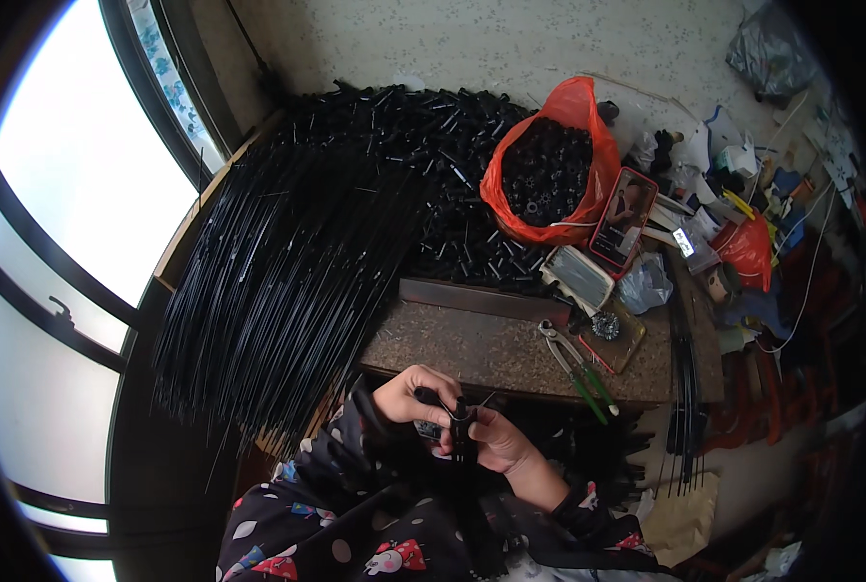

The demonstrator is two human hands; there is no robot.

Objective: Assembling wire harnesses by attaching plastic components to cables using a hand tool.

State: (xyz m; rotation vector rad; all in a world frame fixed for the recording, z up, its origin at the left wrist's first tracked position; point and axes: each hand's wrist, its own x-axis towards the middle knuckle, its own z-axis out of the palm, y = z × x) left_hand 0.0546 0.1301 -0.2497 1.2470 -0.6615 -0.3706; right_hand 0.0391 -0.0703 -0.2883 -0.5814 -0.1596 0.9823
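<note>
Cluttered stone workbench (472,349) by window. Left hand (409,396) and right hand (496,441) both pinch a small black plastic fitting (460,419), just below bench edge. Looks light, rigid, slick; best gripped on the body, not the thin prongs. Pliers (574,364) lie right of it.

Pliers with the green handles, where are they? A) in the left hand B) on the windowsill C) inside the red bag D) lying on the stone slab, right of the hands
D: the green-handled pliers lie on the stone slab, apart from both hands, which hold a small black part.
</note>
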